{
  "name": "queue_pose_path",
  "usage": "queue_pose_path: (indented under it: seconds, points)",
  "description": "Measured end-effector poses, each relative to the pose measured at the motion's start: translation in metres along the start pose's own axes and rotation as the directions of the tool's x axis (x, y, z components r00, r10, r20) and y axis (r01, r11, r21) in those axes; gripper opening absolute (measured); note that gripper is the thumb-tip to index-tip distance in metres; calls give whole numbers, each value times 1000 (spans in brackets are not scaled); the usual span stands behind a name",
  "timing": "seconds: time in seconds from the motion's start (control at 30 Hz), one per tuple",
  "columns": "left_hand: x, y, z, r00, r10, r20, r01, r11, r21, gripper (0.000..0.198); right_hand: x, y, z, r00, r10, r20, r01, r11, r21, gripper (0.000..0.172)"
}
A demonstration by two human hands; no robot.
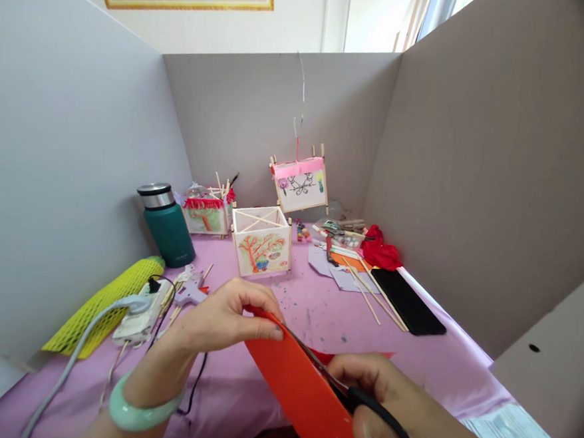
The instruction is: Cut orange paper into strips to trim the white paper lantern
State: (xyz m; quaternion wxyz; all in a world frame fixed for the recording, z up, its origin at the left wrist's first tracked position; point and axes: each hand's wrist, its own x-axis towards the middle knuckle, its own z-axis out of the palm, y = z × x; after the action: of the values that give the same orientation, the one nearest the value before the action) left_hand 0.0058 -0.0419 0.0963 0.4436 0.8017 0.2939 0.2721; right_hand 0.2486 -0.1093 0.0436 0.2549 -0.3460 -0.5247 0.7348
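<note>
My left hand [225, 318], with a pale green bangle on the wrist, pinches the top edge of a sheet of red paper [300, 393]. My right hand [384, 399] grips black-handled scissors [354, 397] whose blades run along the paper's upper edge toward my left fingers. The paper tilts down toward me over the purple tablecloth [441, 369].
Behind stand a paper lantern box with a red tree drawing [263, 244], two other lanterns [302, 183], a green flask [167, 223], a glue gun [189, 292], a power strip [138, 315], yellow foam mesh [106, 299], wooden sticks [371, 291], a black phone [409, 300] and red cloth [380, 252]. Grey partition walls enclose the table.
</note>
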Motion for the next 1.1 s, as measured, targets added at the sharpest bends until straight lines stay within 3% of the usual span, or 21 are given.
queue_pose_path:
  seconds: [0.3,0.53,0.77,1.1]
  points:
    - [0,1,-3,998,-58,-11,58,998,14,8,3,6,-1,1000,6,-15,-6,1000,-2,35]
    - [2,2,-1,998,-58,20,57,997,45,10,6,7,2,994,-109,-13,109,994,11,32]
    - [5,4,0,996,-83,16,82,996,24,8,5,5,3,992,-128,-14,127,991,-30,51]
    - [8,0,0,993,-113,41,114,992,-49,8,8,-3,6,984,-179,-21,177,982,-67,51]
